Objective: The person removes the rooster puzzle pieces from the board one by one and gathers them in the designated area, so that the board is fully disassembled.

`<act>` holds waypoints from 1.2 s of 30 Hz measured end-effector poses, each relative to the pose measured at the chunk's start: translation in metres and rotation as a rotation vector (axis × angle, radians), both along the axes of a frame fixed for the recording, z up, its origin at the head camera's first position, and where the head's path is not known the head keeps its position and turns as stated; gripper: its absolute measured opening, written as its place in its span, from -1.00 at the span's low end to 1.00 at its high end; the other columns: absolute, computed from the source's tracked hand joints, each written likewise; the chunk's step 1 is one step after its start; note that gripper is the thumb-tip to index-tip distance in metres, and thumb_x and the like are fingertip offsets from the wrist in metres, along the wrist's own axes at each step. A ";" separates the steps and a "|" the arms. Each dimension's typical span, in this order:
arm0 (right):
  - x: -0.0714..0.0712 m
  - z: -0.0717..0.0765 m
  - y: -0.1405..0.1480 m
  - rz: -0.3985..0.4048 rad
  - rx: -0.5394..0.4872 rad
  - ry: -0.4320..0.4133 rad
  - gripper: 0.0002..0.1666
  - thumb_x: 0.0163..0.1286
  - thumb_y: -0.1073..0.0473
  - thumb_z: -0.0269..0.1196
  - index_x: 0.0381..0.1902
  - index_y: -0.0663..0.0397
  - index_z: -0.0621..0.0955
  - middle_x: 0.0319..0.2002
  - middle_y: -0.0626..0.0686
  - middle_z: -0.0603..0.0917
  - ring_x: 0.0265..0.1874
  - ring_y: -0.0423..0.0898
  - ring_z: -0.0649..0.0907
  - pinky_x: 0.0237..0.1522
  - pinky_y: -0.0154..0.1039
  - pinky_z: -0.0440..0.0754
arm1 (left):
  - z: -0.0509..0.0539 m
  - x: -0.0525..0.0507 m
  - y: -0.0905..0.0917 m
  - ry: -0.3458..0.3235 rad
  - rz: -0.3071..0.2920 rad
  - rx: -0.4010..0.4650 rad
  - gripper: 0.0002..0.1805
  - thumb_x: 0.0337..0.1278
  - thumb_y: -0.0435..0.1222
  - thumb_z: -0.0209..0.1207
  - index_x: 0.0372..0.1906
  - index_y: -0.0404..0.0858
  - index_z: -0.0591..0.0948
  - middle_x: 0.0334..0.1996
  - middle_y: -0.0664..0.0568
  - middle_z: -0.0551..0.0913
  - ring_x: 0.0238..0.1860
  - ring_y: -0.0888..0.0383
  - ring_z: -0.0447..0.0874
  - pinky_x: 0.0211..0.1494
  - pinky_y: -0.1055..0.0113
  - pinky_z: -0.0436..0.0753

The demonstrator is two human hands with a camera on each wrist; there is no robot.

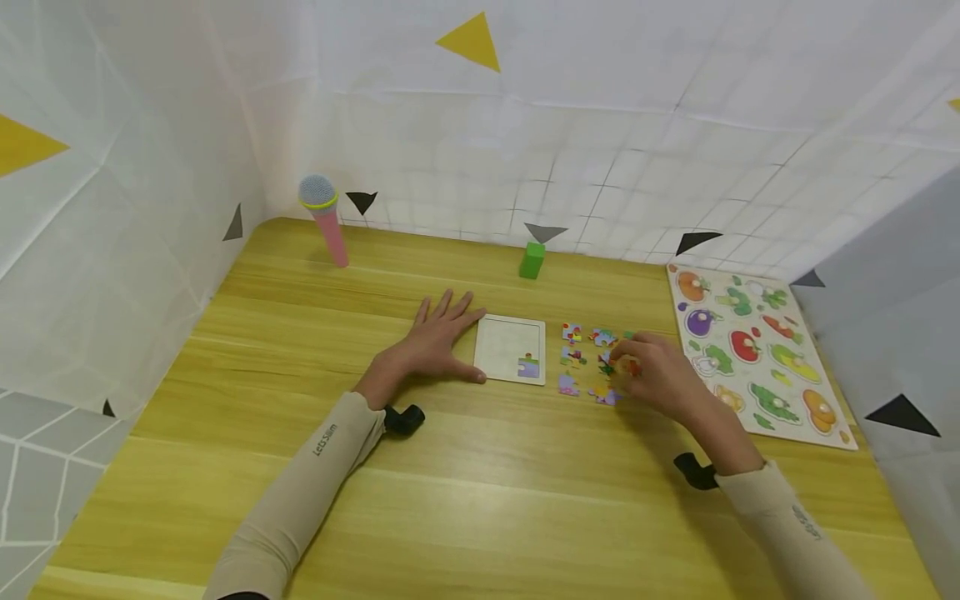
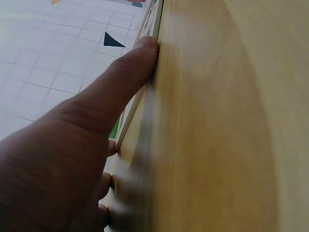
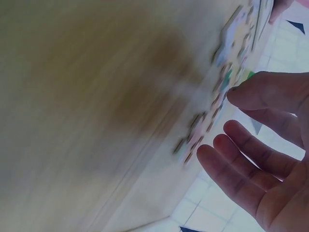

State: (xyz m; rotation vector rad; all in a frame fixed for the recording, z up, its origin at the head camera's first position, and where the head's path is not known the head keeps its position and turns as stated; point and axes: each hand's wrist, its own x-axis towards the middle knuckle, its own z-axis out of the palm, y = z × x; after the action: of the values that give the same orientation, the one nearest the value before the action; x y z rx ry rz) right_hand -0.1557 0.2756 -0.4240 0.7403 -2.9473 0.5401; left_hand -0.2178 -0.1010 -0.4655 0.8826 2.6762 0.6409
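Observation:
A square white puzzle tray (image 1: 498,342) lies on the table, with one purple-and-green jigsaw piece (image 1: 528,367) in its lower right corner. My left hand (image 1: 431,343) rests at the tray's left side, fingers spread; its thumb and index finger touch the edge. To the right of the tray, loose jigsaw pieces (image 1: 572,357) lie in rough columns. My right hand (image 1: 651,371) is over the rightmost pieces, partly covering them. In the right wrist view its fingers (image 3: 231,176) are loosely bent beside the pieces (image 3: 195,128), and no piece shows in its grasp.
A vegetable peg board (image 1: 761,354) lies at the right, close to my right hand. Behind the tray stands a green block (image 1: 532,261). A pink toy microphone (image 1: 327,221) stands at the back left, near the white wall cloth.

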 end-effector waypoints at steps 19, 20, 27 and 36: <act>-0.007 -0.005 -0.055 0.072 -0.026 -0.030 -0.73 0.10 0.32 0.46 -0.19 0.20 0.73 -0.18 0.13 0.69 -0.17 0.12 0.64 -0.08 0.07 0.60 | 0.002 0.001 0.001 0.001 -0.008 0.021 0.24 -0.14 0.38 0.35 0.61 -0.04 0.09 0.61 -0.09 -0.21 0.57 -0.16 -0.46 0.45 -0.25 -0.43; -0.007 -0.006 -0.056 0.077 -0.017 -0.025 -0.72 0.09 0.32 0.45 -0.18 0.20 0.73 -0.17 0.12 0.69 -0.16 0.11 0.64 -0.08 0.07 0.60 | 0.002 0.001 0.000 0.002 -0.007 0.021 0.24 -0.14 0.38 0.35 0.61 -0.04 0.09 0.61 -0.09 -0.21 0.57 -0.16 -0.46 0.46 -0.25 -0.43; -0.009 -0.006 -0.066 0.108 -0.039 -0.023 -0.68 0.07 0.31 0.44 -0.16 0.18 0.72 -0.18 0.11 0.68 -0.23 0.06 0.64 -0.19 0.02 0.62 | 0.000 0.001 0.000 0.010 -0.004 0.010 0.25 -0.16 0.41 0.33 0.61 -0.01 0.08 0.62 -0.07 -0.21 0.57 -0.16 -0.46 0.46 -0.23 -0.44; -0.010 -0.007 -0.084 0.148 -0.057 -0.007 -0.71 0.08 0.36 0.36 -0.17 0.19 0.73 -0.16 0.10 0.69 -0.17 0.05 0.64 -0.18 -0.02 0.62 | 0.000 0.001 0.000 0.017 -0.002 0.004 0.25 -0.16 0.41 0.33 0.61 -0.01 0.08 0.62 -0.06 -0.22 0.57 -0.15 -0.46 0.46 -0.22 -0.44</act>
State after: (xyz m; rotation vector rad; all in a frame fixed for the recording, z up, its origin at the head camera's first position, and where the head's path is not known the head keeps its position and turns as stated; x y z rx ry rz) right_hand -0.1661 0.1918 -0.4314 0.9579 -2.8857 0.6346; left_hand -0.2171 -0.1010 -0.4660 0.8957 2.6892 0.6411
